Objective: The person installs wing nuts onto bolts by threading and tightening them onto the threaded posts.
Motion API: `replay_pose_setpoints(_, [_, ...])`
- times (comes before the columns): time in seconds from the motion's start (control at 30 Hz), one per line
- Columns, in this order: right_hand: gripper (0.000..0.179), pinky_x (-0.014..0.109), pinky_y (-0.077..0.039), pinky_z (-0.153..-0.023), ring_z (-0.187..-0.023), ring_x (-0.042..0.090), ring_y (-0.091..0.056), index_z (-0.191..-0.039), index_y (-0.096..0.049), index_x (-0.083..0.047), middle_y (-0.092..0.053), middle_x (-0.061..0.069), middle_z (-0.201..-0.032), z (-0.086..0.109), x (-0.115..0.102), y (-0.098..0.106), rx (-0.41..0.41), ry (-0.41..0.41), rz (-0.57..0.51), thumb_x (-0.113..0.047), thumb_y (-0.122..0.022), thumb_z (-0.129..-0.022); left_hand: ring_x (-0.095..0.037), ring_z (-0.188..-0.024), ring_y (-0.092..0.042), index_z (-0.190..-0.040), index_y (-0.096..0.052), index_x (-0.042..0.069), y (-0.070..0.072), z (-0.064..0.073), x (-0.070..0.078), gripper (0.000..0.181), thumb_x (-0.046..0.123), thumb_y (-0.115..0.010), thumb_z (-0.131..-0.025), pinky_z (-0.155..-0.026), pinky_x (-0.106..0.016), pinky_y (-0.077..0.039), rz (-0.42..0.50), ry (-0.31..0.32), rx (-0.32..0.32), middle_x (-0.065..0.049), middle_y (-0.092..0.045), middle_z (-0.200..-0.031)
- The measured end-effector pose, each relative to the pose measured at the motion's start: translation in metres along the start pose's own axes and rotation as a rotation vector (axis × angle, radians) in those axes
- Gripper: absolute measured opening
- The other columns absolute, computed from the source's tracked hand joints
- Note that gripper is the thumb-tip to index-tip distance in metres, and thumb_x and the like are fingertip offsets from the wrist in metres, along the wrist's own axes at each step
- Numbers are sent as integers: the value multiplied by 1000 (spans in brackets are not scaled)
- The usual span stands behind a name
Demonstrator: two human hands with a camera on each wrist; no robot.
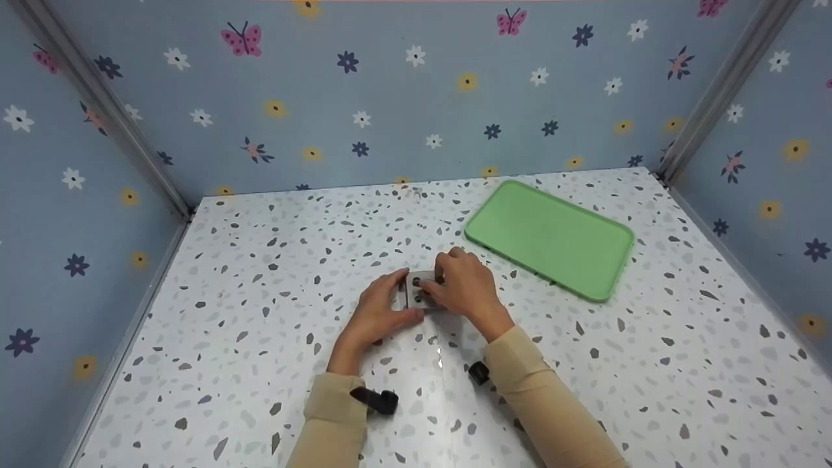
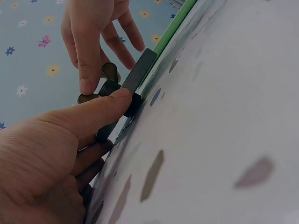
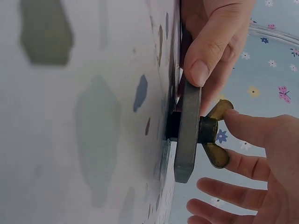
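Note:
A small grey metal plate (image 1: 416, 304) with holes lies at the middle of the speckled table. My left hand (image 1: 377, 312) holds its left side, thumb on the near edge and a fingertip at the far edge. In the right wrist view, a wing nut (image 3: 216, 156) with brassy wings and a dark collar stands out from the plate's face. The thumb and a finger of my right hand (image 3: 280, 158) pinch its wings, while the other fingers extend loosely. A dark block (image 3: 174, 125) shows on the plate's underside, close to the tabletop.
A green tray (image 1: 552, 237) lies at the back right of the table (image 1: 260, 260), beyond my right hand. Blue patterned walls (image 1: 416, 97) stand at the back and both sides. Black wrist-worn pieces (image 1: 383, 402) stick out near my sleeves.

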State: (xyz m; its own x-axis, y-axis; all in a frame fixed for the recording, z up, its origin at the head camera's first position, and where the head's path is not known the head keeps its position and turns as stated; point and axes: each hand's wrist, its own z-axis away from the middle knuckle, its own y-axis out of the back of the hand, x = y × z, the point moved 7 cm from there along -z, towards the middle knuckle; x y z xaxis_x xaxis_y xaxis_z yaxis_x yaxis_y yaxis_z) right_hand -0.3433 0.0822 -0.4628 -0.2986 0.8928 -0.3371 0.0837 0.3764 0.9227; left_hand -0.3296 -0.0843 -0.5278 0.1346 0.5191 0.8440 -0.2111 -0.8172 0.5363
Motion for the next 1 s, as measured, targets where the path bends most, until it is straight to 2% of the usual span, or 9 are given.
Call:
replay_pose_setpoints(0.33, [36,41,-57,-72,-83,24,-61,-90,-74,-11,-65,7,-95,-1,2,0,-18,-20,8,-46,-79,-95,-35,-155,-35,-165,-41,19,-1,-1,-2,96,34,-89,-83,-128,-58,-24,-9,10,-3,-8,-43,-167])
replay_pose_setpoints(0.53, [31,45,-59,-77,-92,29,-65,-98,-75,-10,-69,10,-104,-1,4,7,-29,8,-19,-41,-77,-98,-36,-154,-36,-163,-44,17,-1,0,-1,94,32,-89,-82,-128,-57,-24,30,-7,3,-10,-46,-164])
replay_pose_setpoints(0.67, [26,49,-60,-86,-104,32,-67,-109,-75,-11,-69,12,-117,0,5,12,-63,67,-62,-36,-74,-101,-35,-151,-39,-163,-44,17,0,0,0,94,31,-90,-82,-128,-55,-26,42,-4,2,-9,-48,-163])
replay_pose_setpoints(0.83, [25,52,-55,-103,-121,35,-63,-126,-73,-11,-64,13,-132,0,6,14,-144,178,-136,-25,-66,-106,-34,-149,-41,-163,-43,18,0,0,-1,94,30,-90,-82,-127,-55,-27,26,9,4,-7,-49,-161])
replay_pose_setpoints(1.0, [28,52,-50,-111,-130,36,-58,-133,-70,-10,-61,14,-140,0,6,15,-199,242,-190,-11,-60,-107,-34,-151,-39,-164,-43,19,0,0,-1,95,30,-90,-82,-128,-55,-26,17,25,2,-7,-47,-163])
